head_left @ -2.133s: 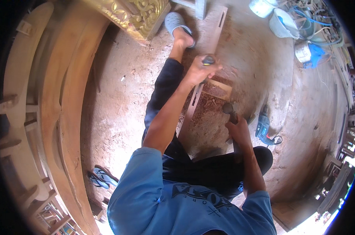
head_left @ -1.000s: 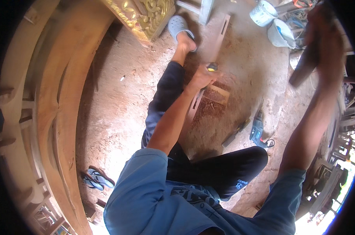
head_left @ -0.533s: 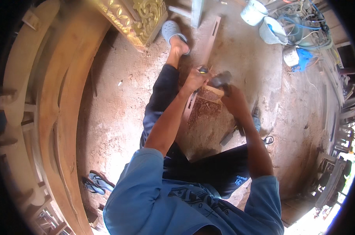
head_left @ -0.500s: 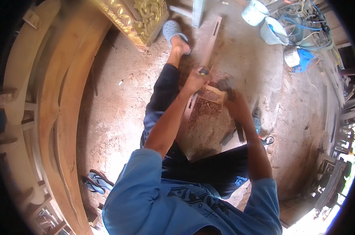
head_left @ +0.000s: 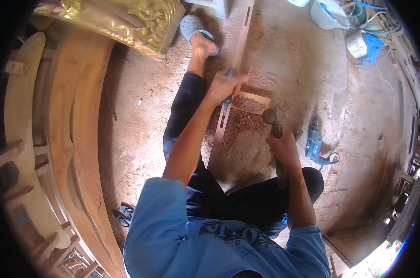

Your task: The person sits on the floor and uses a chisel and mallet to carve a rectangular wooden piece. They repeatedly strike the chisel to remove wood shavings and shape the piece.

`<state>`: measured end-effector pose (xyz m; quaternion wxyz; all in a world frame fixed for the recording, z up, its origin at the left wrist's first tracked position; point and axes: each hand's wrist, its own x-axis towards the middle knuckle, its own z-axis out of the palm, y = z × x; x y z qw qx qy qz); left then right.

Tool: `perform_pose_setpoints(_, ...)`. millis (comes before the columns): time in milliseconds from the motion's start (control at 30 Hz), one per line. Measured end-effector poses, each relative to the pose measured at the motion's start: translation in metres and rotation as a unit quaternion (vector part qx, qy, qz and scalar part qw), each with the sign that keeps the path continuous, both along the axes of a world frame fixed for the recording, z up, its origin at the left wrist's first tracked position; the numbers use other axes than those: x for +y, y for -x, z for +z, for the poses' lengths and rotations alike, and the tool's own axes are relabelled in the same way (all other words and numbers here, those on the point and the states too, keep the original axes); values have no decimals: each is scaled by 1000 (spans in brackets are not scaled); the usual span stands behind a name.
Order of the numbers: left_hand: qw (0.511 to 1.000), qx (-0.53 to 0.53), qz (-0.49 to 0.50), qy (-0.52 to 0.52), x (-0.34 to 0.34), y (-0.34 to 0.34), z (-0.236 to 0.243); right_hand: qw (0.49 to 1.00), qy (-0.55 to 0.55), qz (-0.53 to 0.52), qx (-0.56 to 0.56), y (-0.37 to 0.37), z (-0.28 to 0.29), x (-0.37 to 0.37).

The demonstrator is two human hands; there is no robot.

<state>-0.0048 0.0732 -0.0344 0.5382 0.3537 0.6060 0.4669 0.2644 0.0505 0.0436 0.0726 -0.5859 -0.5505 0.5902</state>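
Note:
My left hand grips an upright chisel, slightly blurred, over a long narrow board with slots cut in it, lying lengthwise on the floor. Beside the board's right side lies a short pale wooden block among reddish shavings. My right hand is closed round a wooden-handled hammer, head upward, lower right of the chisel and apart from it. My outstretched leg in a grey clog runs along the board's left.
A power drill lies right of my right hand. Carved gilded panel at top left, long shaped timbers down the left, flip-flops near my left elbow, buckets with hoses at top right, wood pieces along the right edge.
My right arm swung the hammer high to the right, then down beside the chisel; now it has drawn back lower and rightward. My left hand stays on the chisel.

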Motion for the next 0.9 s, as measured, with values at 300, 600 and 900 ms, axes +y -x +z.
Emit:
perform_pose_setpoints(300, 874, 210, 410, -157, -25, -68, 0, 994, -75, 63, -47, -4, -19, -19)
perform_pose_setpoints(600, 981, -111, 46, 155, 39, -2, -31, 989, -99, 92, -63, -7, -17, -21)
perform_pose_setpoints(900, 959, -138, 249, -10, -42, 32, 47, 978, -134, 125, -96, -10, -31, -23)
